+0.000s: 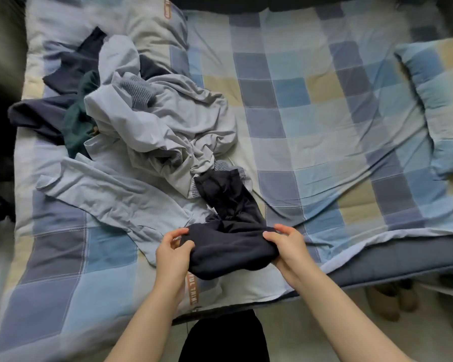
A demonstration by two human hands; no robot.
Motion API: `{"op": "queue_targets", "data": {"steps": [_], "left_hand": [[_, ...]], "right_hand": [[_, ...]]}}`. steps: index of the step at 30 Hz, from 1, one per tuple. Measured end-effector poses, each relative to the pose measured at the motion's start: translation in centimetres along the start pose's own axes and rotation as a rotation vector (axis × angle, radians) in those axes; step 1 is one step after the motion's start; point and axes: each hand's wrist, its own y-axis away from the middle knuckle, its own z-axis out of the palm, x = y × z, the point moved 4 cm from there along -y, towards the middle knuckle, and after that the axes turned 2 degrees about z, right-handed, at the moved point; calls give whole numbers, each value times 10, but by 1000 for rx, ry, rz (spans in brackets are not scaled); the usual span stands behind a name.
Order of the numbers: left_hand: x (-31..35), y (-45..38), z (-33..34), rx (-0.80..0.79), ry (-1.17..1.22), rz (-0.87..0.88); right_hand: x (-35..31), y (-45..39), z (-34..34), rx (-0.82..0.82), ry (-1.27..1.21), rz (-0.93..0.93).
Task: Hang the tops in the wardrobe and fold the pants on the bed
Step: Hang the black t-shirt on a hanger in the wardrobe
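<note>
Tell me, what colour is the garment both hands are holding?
The garment is dark navy, nearly black, seen in the head view.

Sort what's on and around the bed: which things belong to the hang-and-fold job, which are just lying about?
Job:
dark garment, held by left hand and right hand
light grey clothes heap
pale blue shirt
dark green garment
navy garment
bed

Lying about:
pillow
slippers

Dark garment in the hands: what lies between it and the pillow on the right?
Head view: only bare checked bedcover between dark garment and pillow.
</note>
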Motion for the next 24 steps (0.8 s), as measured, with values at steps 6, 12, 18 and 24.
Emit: {"op": "queue_targets", "data": {"steps": [6,12,18,24], "left_hand": [[49,62,-11,-141,162,-282],[72,126,-20,-368,315,-576],[57,167,-20,-260,464,-700],[72,230,24,-527,302,-497]], "right_hand": [[-32,106,-11,-129,-134,78],[-56,218,-21,-260,-260,-172],[-55,303,-51,-291,-466,-323],[-51,343,-101,-152,-468,-461]]}}
